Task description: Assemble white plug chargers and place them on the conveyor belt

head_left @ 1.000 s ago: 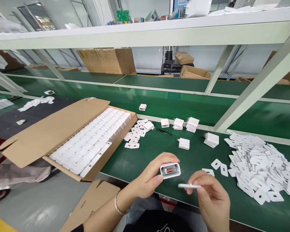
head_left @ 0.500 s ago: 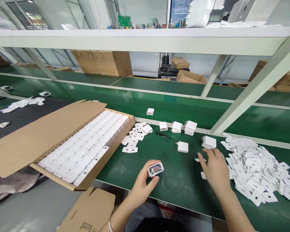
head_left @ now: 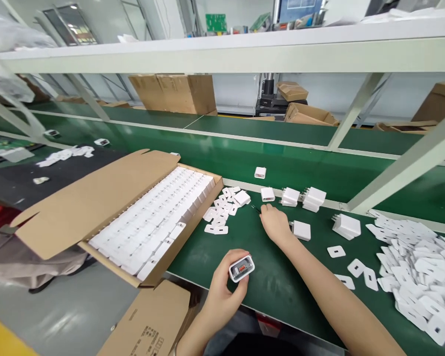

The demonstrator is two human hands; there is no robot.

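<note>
My left hand [head_left: 224, 289] holds a white charger housing [head_left: 242, 268] between thumb and fingers. Its open end faces me, showing an orange-red part inside. My right hand [head_left: 276, 222] reaches forward across the bench, fingers closed on a thin pair of black tweezers [head_left: 255, 209]; most of the tool is hidden under the fingers. Close by that hand lie a white charger [head_left: 267, 194] and another charger [head_left: 301, 230]. Left of the tweezers are several small white cover plates [head_left: 219, 212] with slots, plus a charger [head_left: 242, 198] among them.
An open cardboard box [head_left: 207, 202] with rows of white chargers [head_left: 152, 217] stands at left. A large heap of white cover plates [head_left: 422, 272] lies at right, with a few loose plates [head_left: 336, 251] beside it. Chargers [head_left: 313, 199] line the bench's back edge. A shelf beam [head_left: 222, 59] crosses above.
My right hand has gone from beside the plate heap at right to the tweezers, closing on them. The left hand still holds the housing. The view has swung.
</note>
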